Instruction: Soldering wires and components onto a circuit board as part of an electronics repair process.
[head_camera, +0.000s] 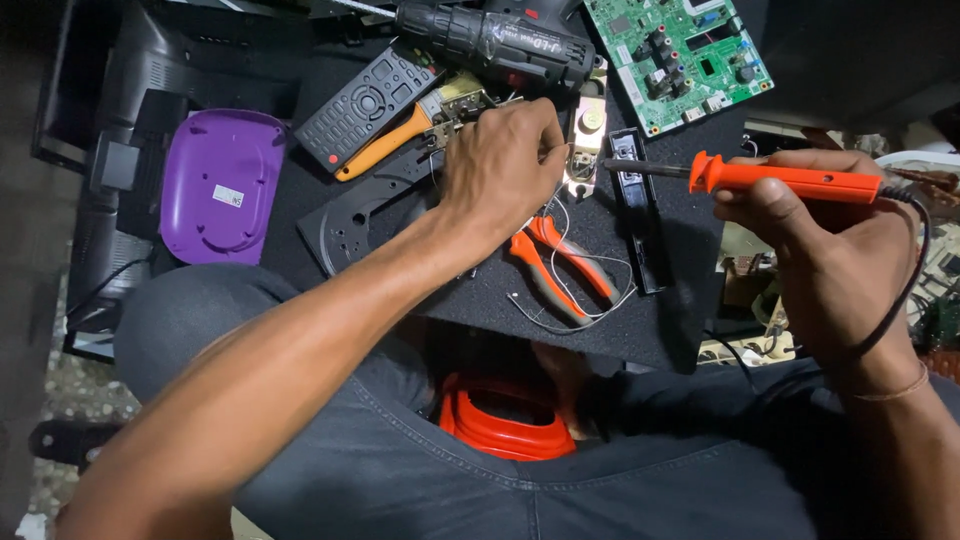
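**Soldering iron poised over the black mat**

Your right hand (810, 235) is clamped on the orange soldering iron (790, 180), above the tabletop's (660, 330) right edge. Your left hand (500, 165) pinches thin wire (560, 215) mid-tabletop, just beside the orange pliers (560, 265).

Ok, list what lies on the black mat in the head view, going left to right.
Purple oval case → black remote control → left hand → orange-handled pliers → narrow black strip → orange soldering iron held in the right hand.
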